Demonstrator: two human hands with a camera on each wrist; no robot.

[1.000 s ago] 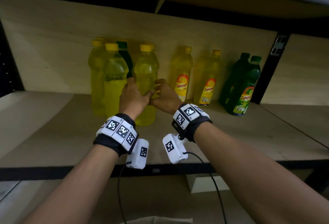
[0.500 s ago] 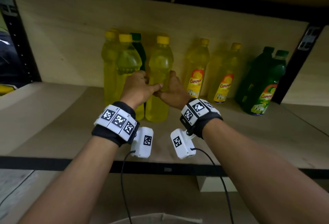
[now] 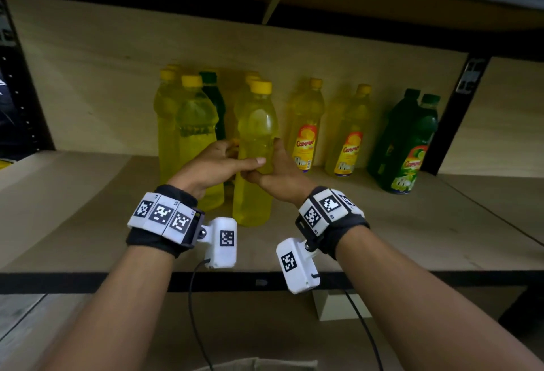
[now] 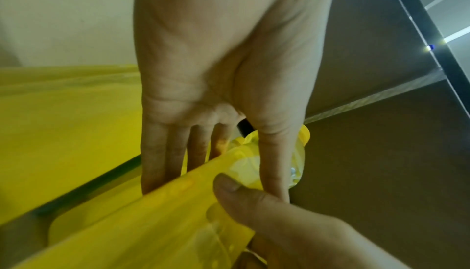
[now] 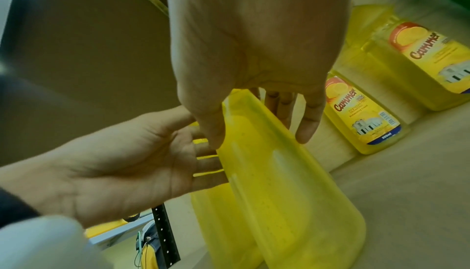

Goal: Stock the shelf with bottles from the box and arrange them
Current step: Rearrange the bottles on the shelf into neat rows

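The front yellow bottle (image 3: 255,152) stands upright on the wooden shelf (image 3: 382,232), out ahead of the other yellow bottles (image 3: 191,141) clustered just left of it and behind it. Both forearms reach in level from the shelf edge, wrists nearly side by side. The left hand (image 3: 212,164) has its fingers straight and loosely spread along the bottle's left side, thumb laid across the front. The right hand (image 3: 279,173) mirrors it on the bottle's right, fingers relaxed and extended, thumb tip meeting the left thumb. So neither hand is really clamping, more cupping it. Labelled yellow bottles (image 3: 304,129) and two green bottles (image 3: 407,146) sit further right of it.
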